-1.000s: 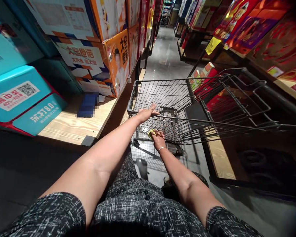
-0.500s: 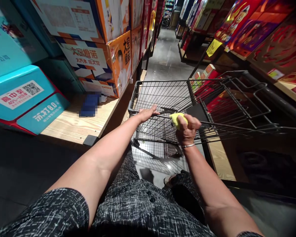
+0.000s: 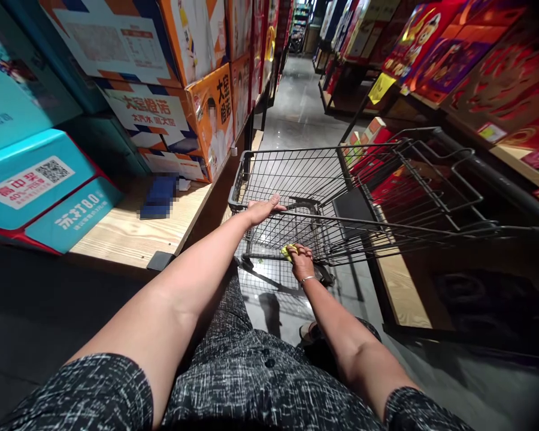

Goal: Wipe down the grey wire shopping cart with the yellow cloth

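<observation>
- In the head view, the cart [image 3: 354, 212] is seen between the left shelf [image 3: 117, 230] and right shelf [image 3: 406, 287].
- The left hand [image 3: 264, 211] is rested on its near top rail; whether the rail is gripped cannot be told.
- A yellow cloth [image 3: 288, 251] is clasped in the curled right hand [image 3: 302, 261], low at the near side.
- Work there seems under way; what is finished or left is not shown.

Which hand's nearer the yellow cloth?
Right: the right hand holds the yellow cloth, below the cart's top rail; the left hand rests on that rail, apart from the cloth.
</observation>
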Demonstrator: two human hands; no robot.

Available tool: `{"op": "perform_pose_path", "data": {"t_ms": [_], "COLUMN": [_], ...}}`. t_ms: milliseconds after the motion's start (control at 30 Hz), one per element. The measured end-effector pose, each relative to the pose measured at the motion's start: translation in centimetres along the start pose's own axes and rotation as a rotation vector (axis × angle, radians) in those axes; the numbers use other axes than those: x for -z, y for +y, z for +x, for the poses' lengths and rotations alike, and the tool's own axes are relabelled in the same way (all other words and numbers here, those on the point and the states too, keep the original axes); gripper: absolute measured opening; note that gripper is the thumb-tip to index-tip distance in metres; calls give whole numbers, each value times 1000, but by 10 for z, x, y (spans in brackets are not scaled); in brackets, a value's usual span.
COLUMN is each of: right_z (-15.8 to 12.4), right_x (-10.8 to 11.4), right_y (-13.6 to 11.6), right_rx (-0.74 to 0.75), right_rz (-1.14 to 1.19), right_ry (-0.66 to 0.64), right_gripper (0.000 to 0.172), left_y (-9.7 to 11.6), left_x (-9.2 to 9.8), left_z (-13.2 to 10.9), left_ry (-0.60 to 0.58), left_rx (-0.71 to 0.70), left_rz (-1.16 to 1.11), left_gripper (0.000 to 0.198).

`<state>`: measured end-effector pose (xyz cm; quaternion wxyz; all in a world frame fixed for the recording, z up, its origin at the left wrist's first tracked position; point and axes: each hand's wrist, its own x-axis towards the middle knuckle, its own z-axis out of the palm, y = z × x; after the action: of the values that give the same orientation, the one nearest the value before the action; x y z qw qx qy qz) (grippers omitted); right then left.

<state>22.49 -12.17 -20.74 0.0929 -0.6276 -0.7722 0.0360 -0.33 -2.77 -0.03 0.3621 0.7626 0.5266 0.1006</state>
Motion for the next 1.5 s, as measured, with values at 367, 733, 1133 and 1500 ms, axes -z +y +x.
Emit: {"op": "perform_pose_path", "data": {"t_ms": [367,733,1133,1500], "right_z": [29,-7,37,2], "right_x": [150,16,156,232], "right_y": [60,24,-3,166], "right_rx": [-27,-35,181,-257], "right_rz": [-24,-6,-105,-294], "right_ry": [889,88,488,454], "right_gripper": [47,44,49,47], "left_y": [-1,-2,-12,-28], "left_x": [-1,-4,-8,-2], "left_z": [-3,-1,3,11], "left_ry": [30,57,93,138], "left_rx": [15,-4,-82,-102], "left_rz": [18,19,115,84], "left_gripper": [86,83,54,42]}}
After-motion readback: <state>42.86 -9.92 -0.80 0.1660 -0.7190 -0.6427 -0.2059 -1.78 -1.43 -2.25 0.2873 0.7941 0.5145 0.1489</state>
